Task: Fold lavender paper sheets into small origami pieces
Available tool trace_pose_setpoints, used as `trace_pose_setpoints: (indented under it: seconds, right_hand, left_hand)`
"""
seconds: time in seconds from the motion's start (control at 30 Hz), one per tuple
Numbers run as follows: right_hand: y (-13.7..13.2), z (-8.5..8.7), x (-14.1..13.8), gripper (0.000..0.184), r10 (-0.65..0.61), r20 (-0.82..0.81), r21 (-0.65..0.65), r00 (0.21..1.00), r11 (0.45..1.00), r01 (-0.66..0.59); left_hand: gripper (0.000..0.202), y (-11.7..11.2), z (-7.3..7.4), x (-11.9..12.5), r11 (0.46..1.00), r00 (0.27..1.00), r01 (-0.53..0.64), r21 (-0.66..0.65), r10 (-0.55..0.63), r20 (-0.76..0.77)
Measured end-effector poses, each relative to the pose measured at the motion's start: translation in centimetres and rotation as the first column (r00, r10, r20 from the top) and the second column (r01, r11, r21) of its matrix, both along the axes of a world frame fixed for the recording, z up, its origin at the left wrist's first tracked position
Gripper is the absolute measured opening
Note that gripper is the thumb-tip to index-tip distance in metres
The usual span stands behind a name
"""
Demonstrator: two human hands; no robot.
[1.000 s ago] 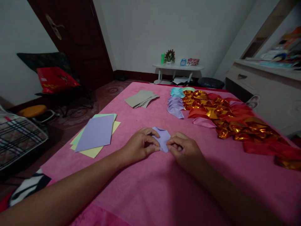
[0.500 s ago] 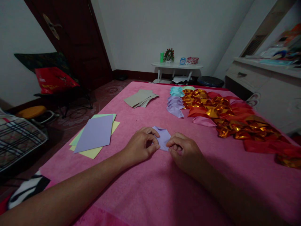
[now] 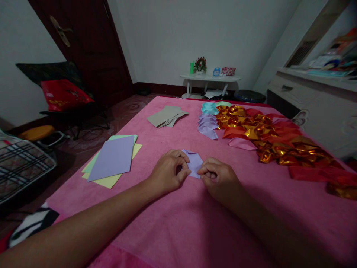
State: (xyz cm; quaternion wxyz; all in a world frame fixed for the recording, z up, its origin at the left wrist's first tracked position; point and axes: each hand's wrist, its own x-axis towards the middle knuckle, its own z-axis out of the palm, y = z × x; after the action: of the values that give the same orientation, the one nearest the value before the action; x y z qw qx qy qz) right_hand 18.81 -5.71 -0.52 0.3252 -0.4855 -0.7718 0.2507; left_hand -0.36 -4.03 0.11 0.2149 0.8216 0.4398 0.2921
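A small piece of folded purple paper (image 3: 195,163) lies low over the pink cloth, between my two hands. My left hand (image 3: 172,168) is closed on its left edge, with thumb and fingers pinching it. On the right side, my right hand (image 3: 219,174) pinches the lower right edge, its other fingers curled in. Creases show along the paper's top edge; parts of both sides are hidden behind my fingers. To the left rests a stack of flat sheets, with a purple sheet (image 3: 113,158) on top of a yellow sheet (image 3: 110,181) and a green one.
Greyish sheets (image 3: 167,116) lie fanned farther back on the pink cloth (image 3: 156,230). Rows of folded paper pieces fill the right side: purple ones (image 3: 208,126), shiny gold ones (image 3: 295,150) and red ones (image 3: 309,173). A white side table (image 3: 209,77) stands by the wall.
Almost nothing differs. Both hands keep their pinch on the purple paper, which has shifted very slightly to the right along with my left hand.
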Motion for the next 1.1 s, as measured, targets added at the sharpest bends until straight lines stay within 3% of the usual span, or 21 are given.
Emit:
trace_pose_setpoints:
  seconds: [0.27,0.83,1.03,1.1]
  right_hand:
    - [-0.14,0.26,-0.16,0.017,-0.008,0.008,-0.012,1.000,1.000,0.008]
    - [-0.25,0.60,-0.19,0.012,-0.057,0.055,-0.004,0.997,0.998,0.057]
    - [0.03,0.44,-0.09,0.036,-0.089,-0.011,-0.031,0.996,0.996,0.088]
    - [0.17,0.32,0.02,0.035,-0.080,-0.010,-0.043,0.997,0.996,0.080]
  left_hand:
    - [0.012,0.00,-0.08,0.18,1.000,1.000,-0.012,0.020,0.013,-0.017]
    - [0.009,0.42,-0.73,-0.18,1.000,0.994,0.009,-0.013,-0.008,0.107]
    - [0.013,0.55,-0.67,-0.46,0.996,0.991,0.048,-0.070,-0.039,0.125]
    - [0.010,0.58,-0.65,-0.58,0.992,0.988,0.088,-0.089,-0.076,0.134]
